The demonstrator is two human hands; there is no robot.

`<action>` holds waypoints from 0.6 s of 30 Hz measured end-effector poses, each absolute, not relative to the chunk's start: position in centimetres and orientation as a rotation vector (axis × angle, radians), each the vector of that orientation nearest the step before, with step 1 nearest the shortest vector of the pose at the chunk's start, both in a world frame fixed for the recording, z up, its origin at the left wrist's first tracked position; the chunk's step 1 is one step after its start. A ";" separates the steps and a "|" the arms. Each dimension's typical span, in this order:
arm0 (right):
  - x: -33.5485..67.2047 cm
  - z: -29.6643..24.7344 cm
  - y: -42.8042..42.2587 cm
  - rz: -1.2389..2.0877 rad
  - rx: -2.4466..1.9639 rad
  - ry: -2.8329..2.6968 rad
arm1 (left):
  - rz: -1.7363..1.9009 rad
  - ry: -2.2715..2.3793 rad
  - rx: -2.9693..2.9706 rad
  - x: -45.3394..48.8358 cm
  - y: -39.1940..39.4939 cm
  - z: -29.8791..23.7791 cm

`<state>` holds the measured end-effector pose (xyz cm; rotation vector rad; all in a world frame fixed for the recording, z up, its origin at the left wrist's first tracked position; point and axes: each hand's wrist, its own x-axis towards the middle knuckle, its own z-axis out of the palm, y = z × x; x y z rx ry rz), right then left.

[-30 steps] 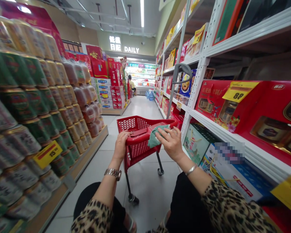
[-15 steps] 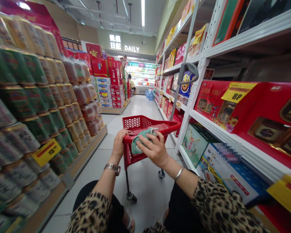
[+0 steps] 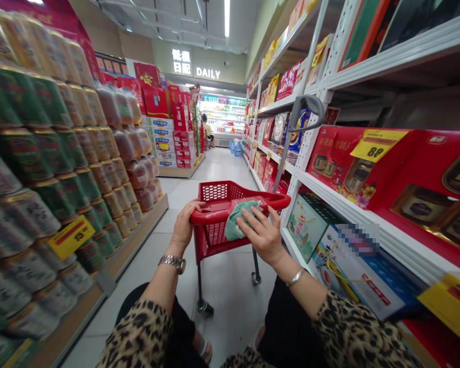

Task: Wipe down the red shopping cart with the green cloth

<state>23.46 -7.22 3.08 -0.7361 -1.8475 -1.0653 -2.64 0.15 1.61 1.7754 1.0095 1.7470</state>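
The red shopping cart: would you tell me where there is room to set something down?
Floor tiles lie between the cart and the stacked cans. The cart's rim is crowded: green cloth under the right hand, left hand beside it.

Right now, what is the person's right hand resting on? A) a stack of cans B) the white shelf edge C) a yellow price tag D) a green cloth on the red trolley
D. The right hand lies with spread fingers on the green cloth, draped over the rim of the red trolley.
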 end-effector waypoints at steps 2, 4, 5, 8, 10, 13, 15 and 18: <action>24.5 2.8 -7.1 -1.050 -0.795 -1.844 | 1.737 1.017 1.772 -2.5 0.1 1.7; 25.5 2.7 -6.8 -1.036 -0.845 -1.816 | 1.733 1.020 1.769 -2.4 0.0 1.8; 26.0 2.7 -6.7 -1.028 -0.871 -1.796 | 1.733 1.018 1.766 -2.3 -0.1 1.9; 26.9 2.9 -6.3 -0.986 -0.951 -1.734 | 1.740 1.017 1.752 -2.1 -0.2 1.9; 27.0 3.2 -6.2 -0.953 -0.987 -1.710 | 1.741 1.037 1.759 -1.9 -0.2 1.9; 26.3 3.5 -6.3 -0.937 -0.988 -1.705 | 1.760 1.056 1.772 -1.7 -0.2 1.7; 25.5 3.6 -6.4 -0.939 -0.973 -1.713 | 1.771 1.064 1.769 -1.7 -0.2 1.6; 24.3 3.6 -6.5 -0.935 -0.981 -1.726 | 1.767 1.099 1.771 -1.8 -0.3 1.6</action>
